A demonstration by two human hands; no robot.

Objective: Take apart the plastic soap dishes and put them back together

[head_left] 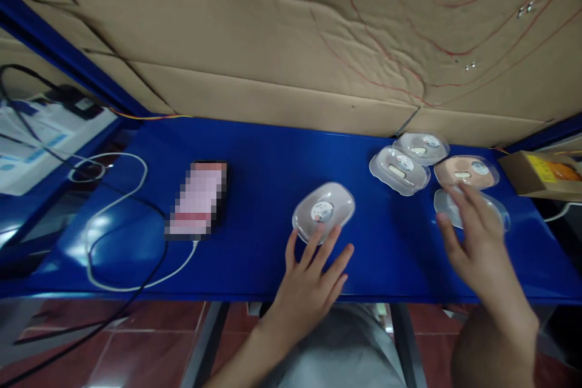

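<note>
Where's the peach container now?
In the head view, the peach container is toward the right end of the blue table, beyond the right hand and left of the cardboard box.

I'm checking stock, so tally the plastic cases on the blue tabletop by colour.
Peach case: 1
Pale or clear cases: 4 (one at the left hand, one at the right hand, two just left of the peach one)
Total: 5

Oval pack (336, 203): clear, round label (322, 212) up, flat on blue bench (257, 188). Second clear pack (447, 207) well right, partly hidden.
</note>
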